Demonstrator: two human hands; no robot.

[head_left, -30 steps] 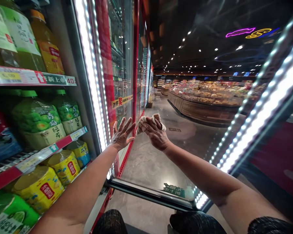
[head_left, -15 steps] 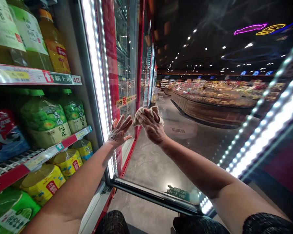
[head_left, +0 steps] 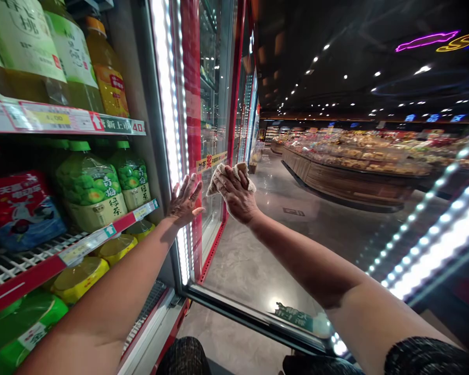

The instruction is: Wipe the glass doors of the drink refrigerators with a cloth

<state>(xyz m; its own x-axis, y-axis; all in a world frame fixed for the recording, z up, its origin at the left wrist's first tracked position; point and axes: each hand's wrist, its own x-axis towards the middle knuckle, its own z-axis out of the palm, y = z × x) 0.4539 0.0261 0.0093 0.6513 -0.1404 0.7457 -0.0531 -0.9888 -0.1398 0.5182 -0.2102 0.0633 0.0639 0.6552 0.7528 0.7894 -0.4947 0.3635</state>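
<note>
Cloth (head_left: 241, 169) mostly covered by right hand (head_left: 234, 195); only crumpled edges show above and left of the fingers. Left hand (head_left: 183, 200): palm faces the door (head_left: 238, 315), unseen. Leftmost top-shelf bottles (head_left: 23, 41) cut by upper edge. Price strip (head_left: 62, 119) print unreadable. Neon sign (head_left: 463, 40) clipped at right edge. Goods on far display counter (head_left: 355, 179) blurred

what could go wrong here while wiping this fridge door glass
1. The left hand lies flat where the glass door meets the cabinet; if the door swings, its fingers might get pinched.
2. The right hand presses a bunched cloth on the glass; a hard push could swing the open door.
3. The left arm passes close to the green bottles and might knock one.
</note>
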